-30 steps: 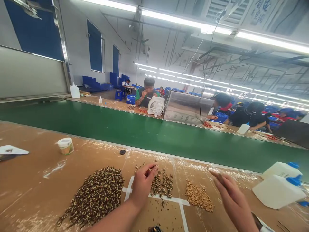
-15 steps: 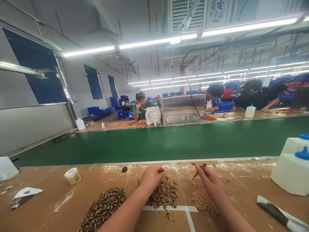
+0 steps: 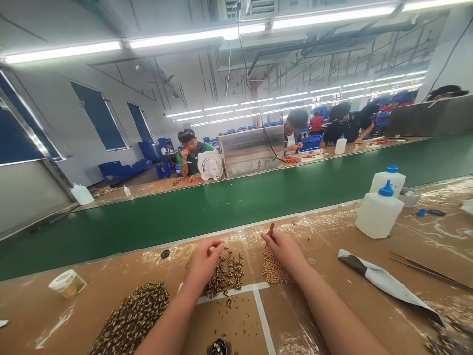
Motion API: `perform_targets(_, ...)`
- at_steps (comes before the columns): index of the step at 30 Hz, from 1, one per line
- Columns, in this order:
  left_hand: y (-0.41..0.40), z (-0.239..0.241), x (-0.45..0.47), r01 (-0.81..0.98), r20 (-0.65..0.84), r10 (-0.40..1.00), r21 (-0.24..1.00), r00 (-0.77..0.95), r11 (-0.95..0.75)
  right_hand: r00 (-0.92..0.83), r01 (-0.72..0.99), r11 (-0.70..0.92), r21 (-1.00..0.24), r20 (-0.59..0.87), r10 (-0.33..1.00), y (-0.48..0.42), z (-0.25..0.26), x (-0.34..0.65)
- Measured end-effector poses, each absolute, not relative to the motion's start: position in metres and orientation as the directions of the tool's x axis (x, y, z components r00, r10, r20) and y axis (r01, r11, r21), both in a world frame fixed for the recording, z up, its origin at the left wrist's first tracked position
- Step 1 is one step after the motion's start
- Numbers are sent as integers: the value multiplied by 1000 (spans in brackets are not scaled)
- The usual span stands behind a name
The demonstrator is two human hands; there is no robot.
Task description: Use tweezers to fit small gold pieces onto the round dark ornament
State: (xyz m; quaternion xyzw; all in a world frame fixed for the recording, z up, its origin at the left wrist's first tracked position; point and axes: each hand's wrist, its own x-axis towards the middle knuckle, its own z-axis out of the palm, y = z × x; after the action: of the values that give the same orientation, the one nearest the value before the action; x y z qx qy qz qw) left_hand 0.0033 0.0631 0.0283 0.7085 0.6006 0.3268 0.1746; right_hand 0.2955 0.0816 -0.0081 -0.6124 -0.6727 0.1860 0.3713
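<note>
My left hand point(image 3: 203, 264) is closed in a pinch over the far side of a spread of small dark-and-cream pieces point(image 3: 232, 271); whatever its fingertips hold is too small to make out. In my right hand point(image 3: 286, 249) is a slim brown tool that looks like tweezers point(image 3: 271, 230), its lower end pointing down at a pile of small tan beads point(image 3: 275, 271). A larger heap of dark-and-cream pieces point(image 3: 129, 318) lies left of my left forearm. White tape strips point(image 3: 263, 315) mark the brown tabletop near the pieces.
White bottles with blue caps point(image 3: 380, 214) stand at the right. Near them lie a wrapped blade-like object point(image 3: 388, 286) and long metal tweezers point(image 3: 430, 271). A small tub point(image 3: 67, 284) is at left, a dark little cup point(image 3: 219, 346) in front. Beyond runs a green belt point(image 3: 166, 222); people sit across it.
The view has swung right and tilted, bringing the metal tweezers and dark cup into sight. The brown tool now stands more upright in my right hand. My left hand stays pinched by the pieces.
</note>
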Motion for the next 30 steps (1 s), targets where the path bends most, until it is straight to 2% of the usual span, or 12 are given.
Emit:
perform_targets(2,37,21,-2,606,283,959,760,14,-233,14,669,198,-717,279,960,83,-9,295)
perform_targets(4,17,16,-5,525,315,949,810,-13,-261,-6,655,217,-724,282,959,83,-11,295)
perform_targets(9,5,16,1,430,363,932,844,-20,-320,-44,644,232,-729,267,963,81,-14,294)
perform_targets(13,6,21,11,358,316,948,882,34,-307,-26,658,205,-725,250,968,77,-12,293)
perform_targets(16,6,20,17,274,209,972,934,102,-230,-27,581,281,-764,328,944,66,-5,284)
perform_targets(18,6,16,20,164,80,982,980,169,-108,-89,461,422,-781,433,897,53,3,273)
perform_targets(21,6,10,24,-19,-71,960,997,271,79,-232,257,638,-726,594,770,32,13,255)
perform_targets(25,3,9,27,-128,-88,944,983,318,135,-295,106,756,-646,706,644,14,18,239)
perform_targets(30,1,10,29,-185,-98,928,967,360,174,-340,75,776,-626,716,610,12,18,235)
